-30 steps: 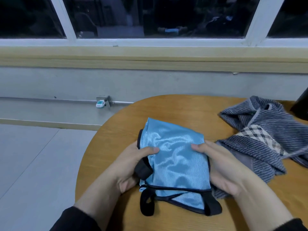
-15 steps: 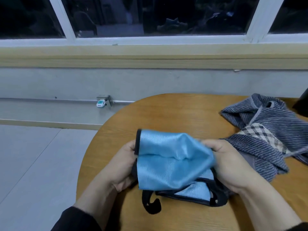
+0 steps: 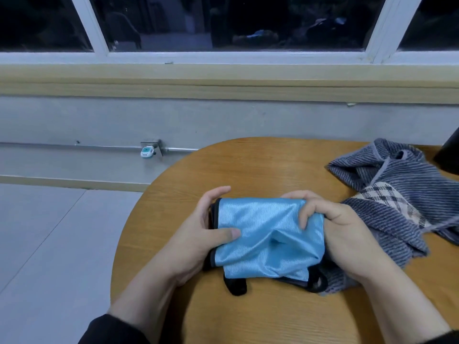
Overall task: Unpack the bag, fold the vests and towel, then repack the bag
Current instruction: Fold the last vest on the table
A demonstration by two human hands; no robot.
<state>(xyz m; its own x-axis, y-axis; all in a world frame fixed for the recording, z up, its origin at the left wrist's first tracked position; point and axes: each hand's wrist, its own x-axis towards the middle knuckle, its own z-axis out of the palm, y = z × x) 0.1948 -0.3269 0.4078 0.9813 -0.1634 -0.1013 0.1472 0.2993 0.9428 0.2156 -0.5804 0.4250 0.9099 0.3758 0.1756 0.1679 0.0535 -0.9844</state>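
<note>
Holding the blue vest (image 3: 268, 234) between both hands, I see the main risk at once: the cloth is shiny and looks slippery, so I judge that the folded layers can slide apart if one grip loosens, and then the fold must be made again. A black strap (image 3: 236, 288) also hangs out below the bundle on the near side, and it could catch or pull the packet open when I lift it. The vest itself is a small, thick packet with black binding along its left edge and a deep crease in the middle, not yet flat. It sits at the left edge of the round wooden table (image 3: 248, 165), partly resting on the surface. My left hand (image 3: 198, 234) grips its left side, thumb pressed on top and fingers curled behind the far edge. My right hand (image 3: 340, 232) grips the right side, fingers bunching the cloth at the far right corner. Just beside this hand, touching the vest's right side, lies the grey striped towel (image 3: 402, 194), crumpled and unfolded, spreading to the table's right edge. Beyond the table are a grey wall and a dark window (image 3: 248, 21).
</note>
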